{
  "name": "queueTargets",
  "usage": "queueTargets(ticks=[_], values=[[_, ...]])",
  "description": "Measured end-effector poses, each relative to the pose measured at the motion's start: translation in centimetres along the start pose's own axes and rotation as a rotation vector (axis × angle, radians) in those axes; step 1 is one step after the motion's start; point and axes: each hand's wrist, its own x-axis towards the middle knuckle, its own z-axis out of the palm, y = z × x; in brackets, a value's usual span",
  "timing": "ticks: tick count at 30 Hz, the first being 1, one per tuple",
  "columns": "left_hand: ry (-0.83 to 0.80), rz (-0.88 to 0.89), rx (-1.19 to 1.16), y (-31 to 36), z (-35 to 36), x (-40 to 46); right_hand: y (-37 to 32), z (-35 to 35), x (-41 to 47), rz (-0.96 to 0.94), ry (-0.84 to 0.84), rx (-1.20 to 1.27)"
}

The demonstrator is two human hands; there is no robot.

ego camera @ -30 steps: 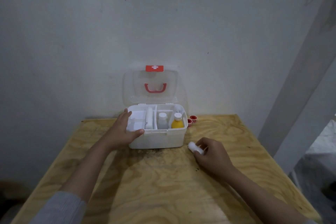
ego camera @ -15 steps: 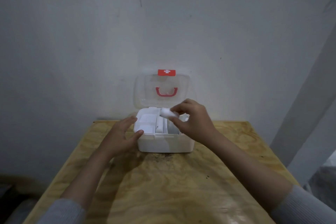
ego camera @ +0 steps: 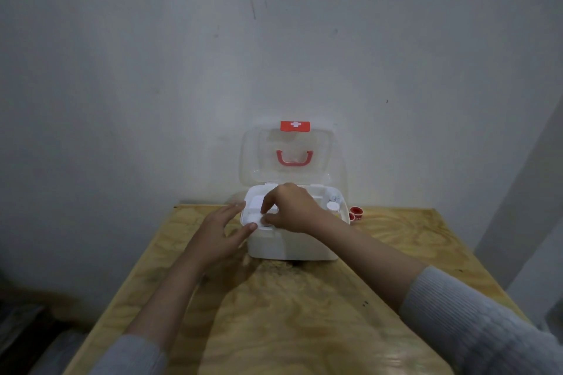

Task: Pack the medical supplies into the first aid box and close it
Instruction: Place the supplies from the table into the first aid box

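First aid box (ego camera: 292,245) sits open at the table's (ego camera: 304,329) far edge; I see my left hand (ego camera: 219,234) spread against its left wall, my right hand (ego camera: 292,207) pinching a white roll (ego camera: 257,218) over the near-left compartment

White first aid box (ego camera: 292,245) on plywood table (ego camera: 304,313), clear lid (ego camera: 288,158) upright against wall; left hand (ego camera: 217,233) braced on box's left end, right hand (ego camera: 292,208) over left compartments, fingertips pinching small white roll (ego camera: 264,218); red-capped items (ego camera: 355,213) just right of box.
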Motion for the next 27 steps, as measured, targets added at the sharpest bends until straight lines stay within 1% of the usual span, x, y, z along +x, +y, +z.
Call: queueTargets(ticks=[3, 6, 9, 11, 13, 15, 18, 22, 24, 27], values=[[0.0, -0.01, -0.024, -0.1, 0.2, -0.1, 0.9, -1.2, -0.6, 0.027, 0.078, 0.051], [0.018, 0.003, -0.053, -0.3, 0.3, -0.1, 3.0, -3.4, -1.6, 0.077, 0.202, 0.114], [0.032, -0.004, -0.12, -0.4, 0.8, -0.2, 6.5, -5.1, -3.2, 0.197, 0.327, 0.193], [0.04, -0.026, -0.177, -0.5, 1.1, -0.4, 9.0, -5.4, -4.3, 0.292, 0.371, 0.209], [0.038, -0.039, -0.229, -0.5, 1.5, -0.5, 11.5, -4.9, -5.3, 0.383, 0.371, 0.196], [0.031, -0.052, -0.29, -0.4, 1.8, -0.5, 13.8, -3.7, -6.3, 0.457, 0.336, 0.172], [0.03, -0.069, -0.357, -0.3, 2.1, -0.7, 16.1, -1.4, -7.1, 0.524, 0.275, 0.145], [0.035, -0.066, -0.418, -0.4, 2.4, -0.8, 16.7, 0.9, -7.1, 0.534, 0.192, 0.097], [0.051, -0.062, -0.456, -0.4, 2.7, -0.9, 16.6, 1.7, -7.1, 0.491, 0.152, 0.083], [0.061, -0.068, -0.503, -0.5, 3.0, -1.0, 16.8, 2.7, -7.1, 0.457, 0.14, 0.044]])
